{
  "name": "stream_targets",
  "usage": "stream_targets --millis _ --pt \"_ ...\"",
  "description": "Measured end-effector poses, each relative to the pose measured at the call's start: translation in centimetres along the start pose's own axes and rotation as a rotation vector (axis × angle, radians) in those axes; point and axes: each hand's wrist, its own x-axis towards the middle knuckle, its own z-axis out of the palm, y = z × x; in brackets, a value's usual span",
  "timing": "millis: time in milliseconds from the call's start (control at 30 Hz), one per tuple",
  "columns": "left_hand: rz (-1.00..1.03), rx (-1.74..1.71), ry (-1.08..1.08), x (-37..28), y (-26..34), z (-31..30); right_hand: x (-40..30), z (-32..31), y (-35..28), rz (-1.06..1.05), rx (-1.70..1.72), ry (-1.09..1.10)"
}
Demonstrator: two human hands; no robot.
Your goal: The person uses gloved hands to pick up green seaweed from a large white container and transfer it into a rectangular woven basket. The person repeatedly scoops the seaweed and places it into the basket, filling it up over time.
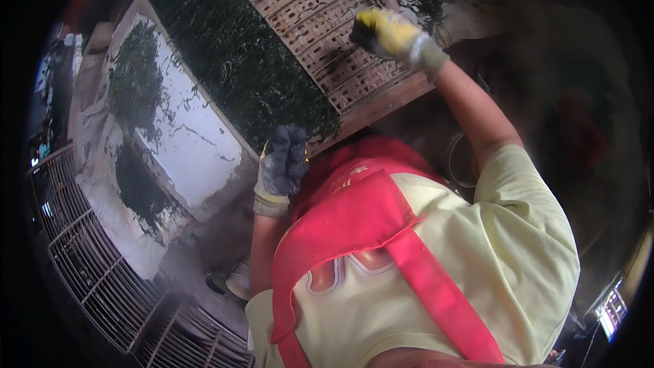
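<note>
My left hand [284,161], in a knitted work glove with a dark coated palm, is at the near corner of a bed of dark green shredded leaves [235,56]. Its palm side faces up and nothing shows in it. The leaves cover the left part of a long tray floored with slatted, woven lattice [301,5]. Over the bare lattice, near the tray's right rim, is my right hand [391,36], in a yellow glove with dark fingertips. Those fingers are bent and blurred, so whether they hold something is hidden.
Left of the tray lies a white surface [196,148] with a heap of green leaves [135,76] and scattered strands. Farther left stand slatted racks [97,255]. A pale container [238,281] rests on the floor. My red apron [352,209] comes close to the tray's near edge.
</note>
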Motion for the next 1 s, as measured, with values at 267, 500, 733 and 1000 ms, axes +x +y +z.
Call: stream_targets --millis 267,500,733,1000 --pt "-0.001 0.069 0.075 1.7 -0.5 -0.6 -1.3 12.9 -0.9 -0.321 -0.375 0.049" --pt "0.111 0.293 -0.159 4.4 -9.1 -5.0 -1.8 12.0 -5.1 -0.315 1.131 -0.189" --pt "0.575 0.800 -0.163 4.7 -4.7 -5.1 -4.9 11.3 -7.9 -0.664 0.564 0.075" --pt "0.284 -0.349 -0.153 -1.0 2.7 -7.5 0.5 14.8 -7.4 -0.343 0.231 0.533"
